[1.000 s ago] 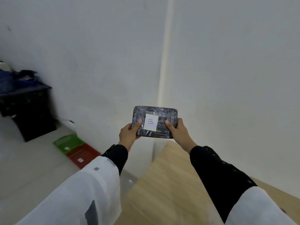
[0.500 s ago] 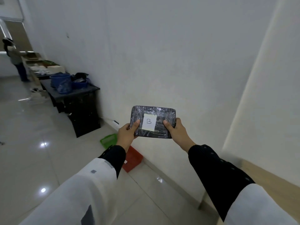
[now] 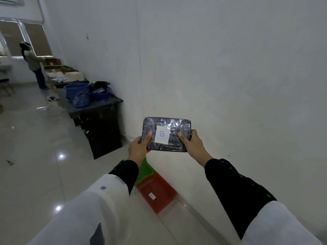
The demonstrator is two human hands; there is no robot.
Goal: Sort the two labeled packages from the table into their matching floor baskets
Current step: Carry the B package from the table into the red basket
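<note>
Head view, orange basket (image 3: 160, 193) holds label, green basket (image 3: 145, 169)

Below the fingers (image 3: 189, 140), the left forearm (image 3: 123, 175) is hiding part of the green basket (image 3: 145, 169); the red basket's label (image 3: 152, 196) is reading too small to tell.

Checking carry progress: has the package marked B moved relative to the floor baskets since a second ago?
Yes. The package, held by the left hand and right hand, has come closer, almost over the green basket and red basket.
</note>
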